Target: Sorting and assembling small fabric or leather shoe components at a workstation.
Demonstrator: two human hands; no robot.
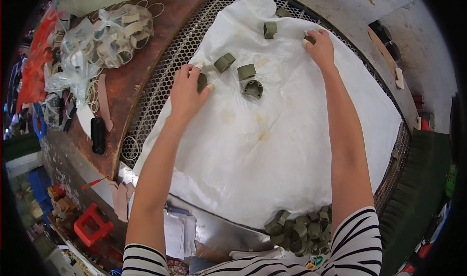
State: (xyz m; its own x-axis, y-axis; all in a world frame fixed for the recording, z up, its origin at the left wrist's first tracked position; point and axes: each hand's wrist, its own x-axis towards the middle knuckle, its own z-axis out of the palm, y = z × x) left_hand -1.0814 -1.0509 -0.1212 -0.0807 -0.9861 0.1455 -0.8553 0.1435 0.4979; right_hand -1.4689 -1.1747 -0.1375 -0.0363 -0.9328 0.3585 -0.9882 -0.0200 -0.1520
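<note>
My left hand (187, 93) closes its thumb and fingers around a short olive-green ring-shaped piece (202, 83) on the left of the white sheet (228, 154). Farther off to the right, my right hand (322, 48) grips a similar dark piece (310, 39), mostly covered by the fingers. Between the hands lie a tilted green piece (224, 62), another green piece (246, 71) and a round one with small holes in its rim (253, 89). Toward the far edge sit an upright green piece (270, 30) and one partly cut off by the sheet's edge (283, 13).
The sheet covers a perforated metal mesh surface (154, 89). A heap of green pieces (300, 231) lies at the near edge by my body. On the brown table (168, 13) at left rest a clear bag of beige pieces (121, 35) and a black case (98, 136). A red stool (92, 225) stands lower left.
</note>
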